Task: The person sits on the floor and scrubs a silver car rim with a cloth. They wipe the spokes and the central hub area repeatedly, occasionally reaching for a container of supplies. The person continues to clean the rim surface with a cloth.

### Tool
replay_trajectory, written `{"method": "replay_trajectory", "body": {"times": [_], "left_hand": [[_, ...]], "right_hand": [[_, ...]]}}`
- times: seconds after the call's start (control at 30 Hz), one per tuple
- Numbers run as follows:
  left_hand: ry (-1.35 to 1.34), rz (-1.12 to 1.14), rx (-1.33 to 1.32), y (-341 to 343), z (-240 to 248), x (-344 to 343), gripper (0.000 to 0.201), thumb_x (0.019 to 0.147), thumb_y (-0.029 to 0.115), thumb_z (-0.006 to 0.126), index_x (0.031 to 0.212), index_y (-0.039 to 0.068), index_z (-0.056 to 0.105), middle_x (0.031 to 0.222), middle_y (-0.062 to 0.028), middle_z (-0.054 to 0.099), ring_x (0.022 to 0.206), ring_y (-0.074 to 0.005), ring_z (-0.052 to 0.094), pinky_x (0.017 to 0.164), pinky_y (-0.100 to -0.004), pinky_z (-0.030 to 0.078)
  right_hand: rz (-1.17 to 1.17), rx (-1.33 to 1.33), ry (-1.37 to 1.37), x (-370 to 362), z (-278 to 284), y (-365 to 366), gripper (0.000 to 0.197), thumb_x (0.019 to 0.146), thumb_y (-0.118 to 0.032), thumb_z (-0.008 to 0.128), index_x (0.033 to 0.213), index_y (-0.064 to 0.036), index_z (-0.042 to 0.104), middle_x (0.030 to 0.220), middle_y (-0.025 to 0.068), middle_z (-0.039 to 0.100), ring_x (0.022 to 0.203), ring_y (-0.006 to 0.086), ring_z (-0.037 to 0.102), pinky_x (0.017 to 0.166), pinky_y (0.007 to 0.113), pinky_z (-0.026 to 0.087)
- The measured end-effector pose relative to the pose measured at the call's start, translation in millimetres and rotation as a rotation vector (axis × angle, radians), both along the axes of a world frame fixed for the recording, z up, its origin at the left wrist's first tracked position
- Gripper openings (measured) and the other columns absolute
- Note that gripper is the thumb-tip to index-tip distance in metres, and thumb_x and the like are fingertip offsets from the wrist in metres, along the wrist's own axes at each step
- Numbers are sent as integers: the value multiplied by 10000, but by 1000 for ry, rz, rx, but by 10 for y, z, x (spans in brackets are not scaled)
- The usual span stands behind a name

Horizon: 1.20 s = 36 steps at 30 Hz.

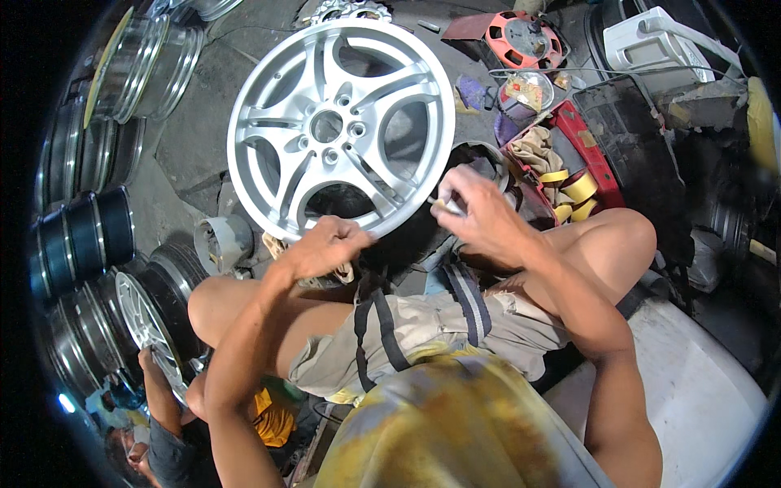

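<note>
A silver alloy wheel rim [327, 126] with several spokes stands tilted in front of my knees, its face toward me. My left hand [325, 248] is closed at the rim's near edge, fingers curled against it. Just off the rim's lower right edge, my right hand [482, 213] pinches a small pale piece; it is slightly smeared, and I cannot make out its kind. Beneath the rim, a dark round opening shows, partly hidden by the rim and my hands.
Rolls of yellow tape [579, 189] and a cloth [537, 150] lie in a red box at right. Several wheel rims [134, 73] stack up at left. A grey can [224, 244] stands by my left knee. At lower left, another person's hand [146, 358] touches a rim.
</note>
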State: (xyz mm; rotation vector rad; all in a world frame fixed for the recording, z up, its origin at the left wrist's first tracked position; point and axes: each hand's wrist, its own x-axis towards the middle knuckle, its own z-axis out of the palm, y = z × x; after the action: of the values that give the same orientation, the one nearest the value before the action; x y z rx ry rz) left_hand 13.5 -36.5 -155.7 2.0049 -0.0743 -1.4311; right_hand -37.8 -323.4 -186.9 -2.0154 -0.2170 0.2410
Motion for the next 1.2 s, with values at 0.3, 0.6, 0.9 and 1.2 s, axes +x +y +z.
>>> {"method": "replay_trajectory", "body": {"times": [0.3, 0.6, 0.9, 1.2], "left_hand": [[-145, 198, -330, -359, -64, -328, 256, 898, 113, 777, 1129, 43, 690, 779, 5, 669, 720, -37, 546, 635, -227, 438], [-155, 207, -411, -438, 90, -247, 190, 902, 151, 777, 1026, 13, 735, 791, 30, 673, 712, -24, 520, 610, -227, 413], [-137, 476, -600, -206, -100, -113, 168, 917, 180, 764, 998, 38, 722, 841, 35, 658, 696, -9, 521, 594, -189, 416], [-165, 529, -716, -40, 156, 192, 175, 937, 217, 740, 996, 52, 736, 813, 32, 648, 683, -25, 533, 603, -195, 439]], "right_hand": [[251, -15, 193, -216, -68, 303, 242, 831, -160, 649, 848, 25, 495, 727, 225, 565, 690, 431, 581, 634, 483, 443], [247, 41, 385, -100, 48, 259, 304, 833, -241, 722, 844, 19, 565, 712, 153, 555, 628, 280, 523, 622, 407, 446], [57, 182, 43, 17, 522, 330, 183, 887, -137, 765, 892, 8, 654, 830, 75, 625, 688, 132, 577, 624, 274, 456], [-164, 180, 67, 153, 628, 534, 160, 878, -35, 767, 815, -6, 623, 763, 29, 618, 664, 72, 555, 599, 224, 426]]}}
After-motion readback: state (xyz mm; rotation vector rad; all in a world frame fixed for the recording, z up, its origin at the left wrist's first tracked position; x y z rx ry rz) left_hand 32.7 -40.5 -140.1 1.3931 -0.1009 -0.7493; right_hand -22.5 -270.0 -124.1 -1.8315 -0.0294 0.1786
